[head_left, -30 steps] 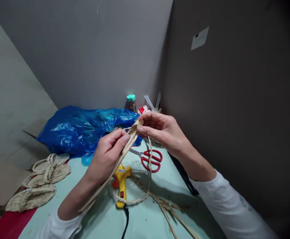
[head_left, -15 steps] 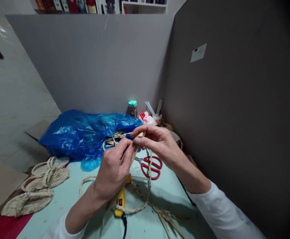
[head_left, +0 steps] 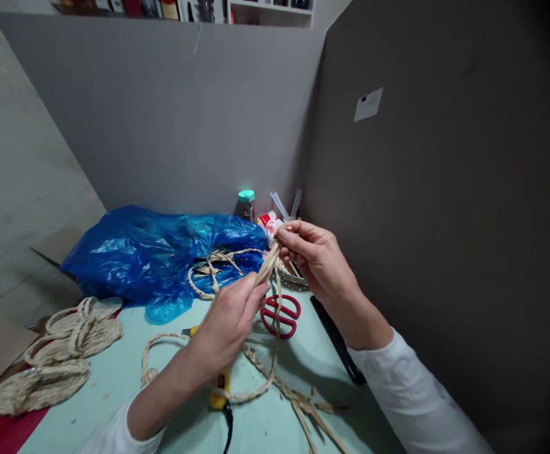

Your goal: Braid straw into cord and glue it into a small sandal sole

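Observation:
Between my hands stretches a bundle of pale dried straw strands (head_left: 269, 265), tilted up to the right. My left hand (head_left: 227, 321) is closed round its lower part. Higher up, my right hand (head_left: 315, 252) pinches the bundle's top end between thumb and fingers. A braided straw cord (head_left: 275, 362) hangs from near the right hand and loops down over the table. Red-handled scissors (head_left: 281, 316) lie behind the cord, their blades hidden. Below my left forearm, a yellow glue gun (head_left: 220, 394) with a black cable is partly covered.
Woven straw sandals (head_left: 57, 356) lie at the left on red cloth. A blue plastic bag (head_left: 147, 252) with more braid stands at the back. A black bar-like object (head_left: 336, 337) lies by my right forearm. Grey panels (head_left: 184, 120) enclose the table (head_left: 161, 416). A green-lidded jar (head_left: 246, 205) stands behind.
My right hand has moved up and right, away from my left hand, exposing more of the straw bundle. My left hand has dropped slightly. The camera view has shifted a little.

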Demonstrator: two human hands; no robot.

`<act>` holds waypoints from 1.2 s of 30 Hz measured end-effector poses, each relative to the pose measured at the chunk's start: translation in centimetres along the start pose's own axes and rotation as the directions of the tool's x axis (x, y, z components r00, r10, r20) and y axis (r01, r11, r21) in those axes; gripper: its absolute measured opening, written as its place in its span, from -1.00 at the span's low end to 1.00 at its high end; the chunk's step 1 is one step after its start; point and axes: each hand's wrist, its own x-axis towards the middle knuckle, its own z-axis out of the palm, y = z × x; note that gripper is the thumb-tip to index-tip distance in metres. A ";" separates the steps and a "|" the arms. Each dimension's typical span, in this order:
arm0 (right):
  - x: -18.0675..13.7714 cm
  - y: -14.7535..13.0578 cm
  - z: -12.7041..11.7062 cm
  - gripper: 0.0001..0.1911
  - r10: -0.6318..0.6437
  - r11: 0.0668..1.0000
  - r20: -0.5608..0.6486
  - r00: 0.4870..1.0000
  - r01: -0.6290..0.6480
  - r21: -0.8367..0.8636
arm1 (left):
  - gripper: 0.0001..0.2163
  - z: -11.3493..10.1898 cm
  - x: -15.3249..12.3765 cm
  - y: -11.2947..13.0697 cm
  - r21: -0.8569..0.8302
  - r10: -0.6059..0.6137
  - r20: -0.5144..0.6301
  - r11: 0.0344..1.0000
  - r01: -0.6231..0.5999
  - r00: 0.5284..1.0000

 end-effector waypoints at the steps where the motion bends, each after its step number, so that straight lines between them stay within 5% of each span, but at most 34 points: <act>1: 0.2 0.0 -0.2 -0.74 0.012 1.000 0.019 1.000 -0.012 -0.009 | -0.75 -0.2 0.2 -0.1 -0.038 -0.021 0.011 0.999 0.022 1.000; 9: 0.2 1.0 -0.5 -0.92 -0.085 0.972 0.130 0.988 0.111 -0.208 | -0.62 -3.4 0.6 -0.4 -0.315 -0.121 0.109 0.937 0.149 0.987; 15: 0.1 1.3 -1.3 -0.75 -0.070 0.723 0.510 0.858 0.395 -0.567 | -0.64 -6.1 0.2 -0.3 -0.391 -0.117 0.018 0.913 0.115 0.993; 23: -0.4 0.2 -0.7 -0.79 -0.205 0.547 0.563 0.801 0.570 -0.613 | -0.69 -7.2 0.6 -0.4 -0.447 -0.155 0.033 0.881 0.153 0.987; 26: -0.6 -0.1 -0.3 -0.82 -0.270 0.495 0.512 0.816 0.573 -0.653 | -0.74 -7.2 1.0 -0.6 -0.328 -0.119 0.031 0.937 0.122 0.992; 29: -0.8 0.0 -0.1 -0.81 -0.333 0.378 0.489 0.806 0.589 -0.714 | -0.71 -7.4 1.4 -0.8 -0.020 -0.024 -0.006 0.999 0.024 1.000; 33: -1.1 0.5 0.0 -0.77 -0.277 0.225 0.509 0.815 0.570 -0.790 | -0.69 -7.4 1.5 -0.7 0.384 0.127 0.015 0.915 -0.123 0.992; 36: -1.3 0.8 0.3 -0.75 -0.199 0.159 0.530 0.824 0.561 -0.813 | -0.67 -6.7 1.0 0.0 0.446 0.238 0.079 0.860 -0.248 0.968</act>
